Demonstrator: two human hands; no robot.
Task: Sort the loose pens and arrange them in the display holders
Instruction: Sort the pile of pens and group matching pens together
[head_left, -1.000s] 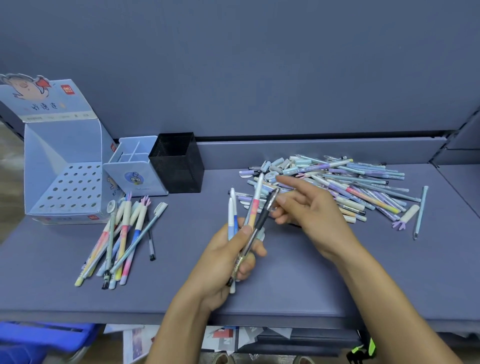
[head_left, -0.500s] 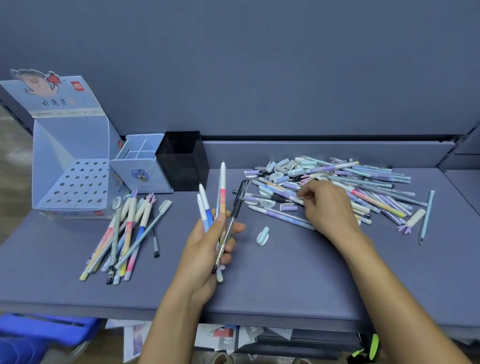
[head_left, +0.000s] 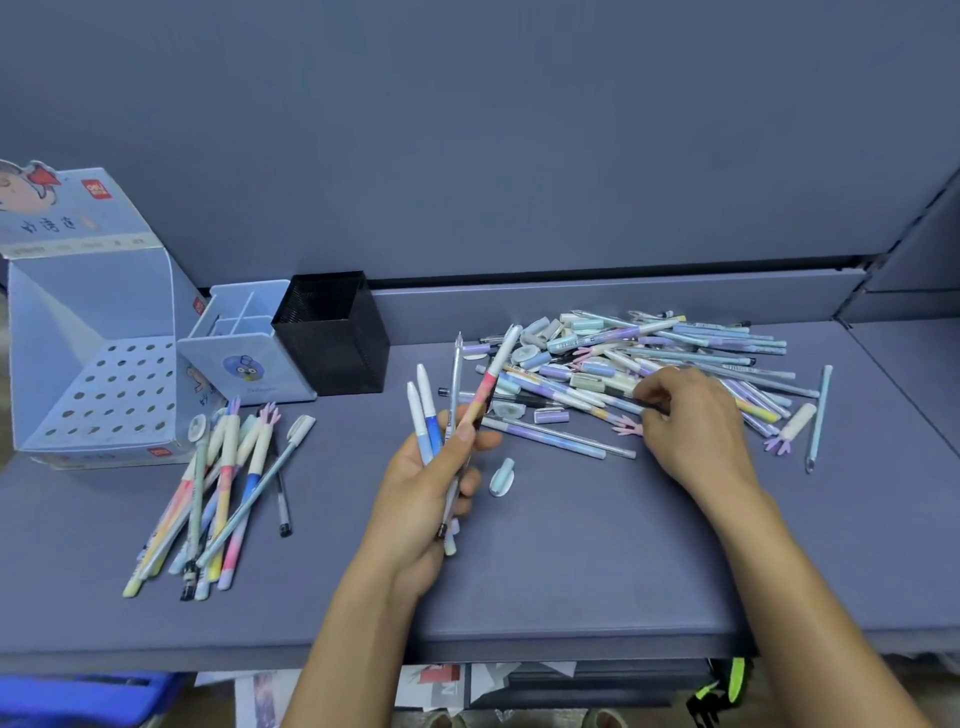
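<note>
While left fingers (head_left: 462, 435) clamp four pens (head_left: 427, 415) — right fingers (head_left: 655, 391) pinch a dark pen (head_left: 626, 401).

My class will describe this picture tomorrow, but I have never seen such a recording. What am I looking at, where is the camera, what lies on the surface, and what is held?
There is no machine: these are a person's two bare hands, filmed by a wide-angle camera worn on the head, looking down. The left hand grips a bundle of pens. The right hand seems to pinch a dark pen in the pile of loose pens. The grey surface bears a sorted group of pens, a loose cap and three holders: a perforated display box, a small blue divided holder and a black mesh cup.
</note>
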